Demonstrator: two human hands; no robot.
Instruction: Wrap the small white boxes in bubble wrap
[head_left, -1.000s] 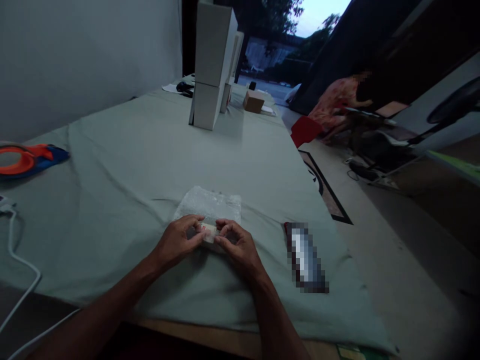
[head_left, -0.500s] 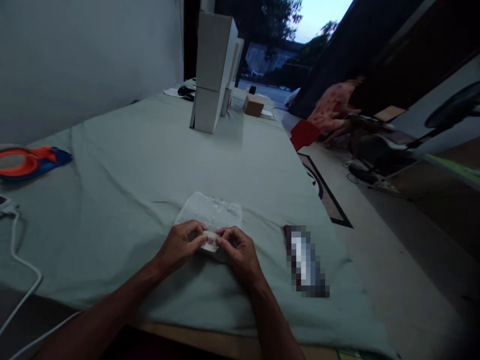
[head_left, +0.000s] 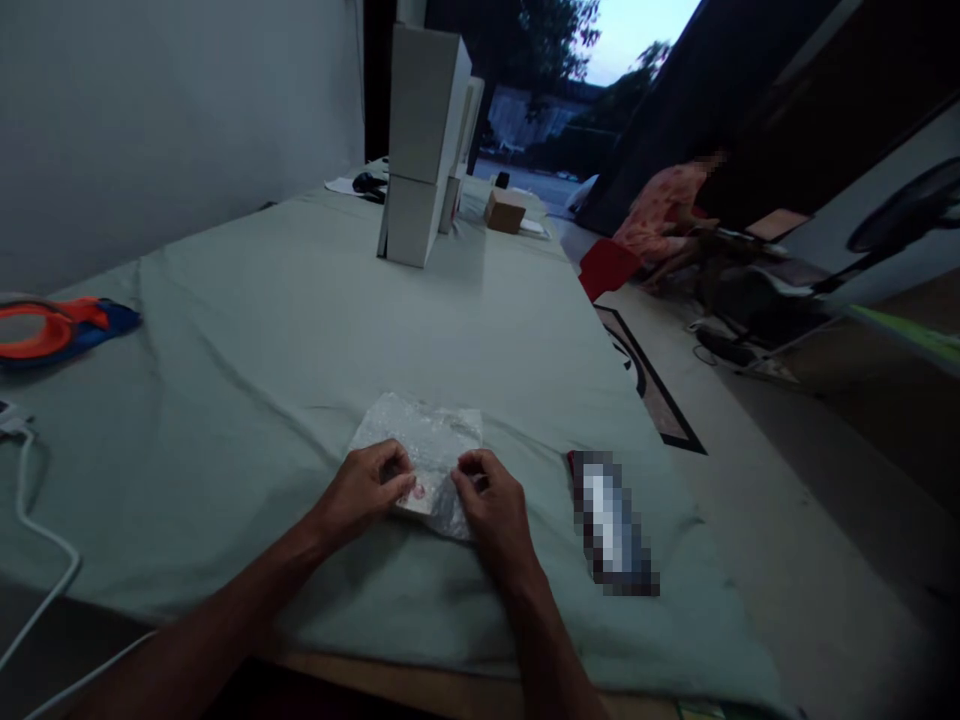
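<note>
Clear bubble wrap (head_left: 401, 425) lies on the cloth-covered table in front of me, crinkled and spread around a small pale, flat item (head_left: 421, 498) with a reddish mark on its face. My left hand (head_left: 369, 482) is closed in a pinch at the left end of the pale item. On the other side, my right hand (head_left: 495, 500) has thumb and fingertips pinched together on the right part of the bubble wrap, which hangs loose below it. Some of the pale item is hidden under the wrap and my fingers.
A pixelated packet (head_left: 611, 525) lies right of my hands. Orange-and-blue tape dispenser-like thing (head_left: 67, 325) and a white cable (head_left: 52, 545) are at left. Tall white boxes (head_left: 420, 150) and a brown box (head_left: 505, 210) stand farther back. A person (head_left: 664, 215) sits beyond the table.
My right hand has moved right, away from my left hand, drawing the bubble wrap outward. More of the pale item and its reddish mark shows. My left hand has hardly moved.
</note>
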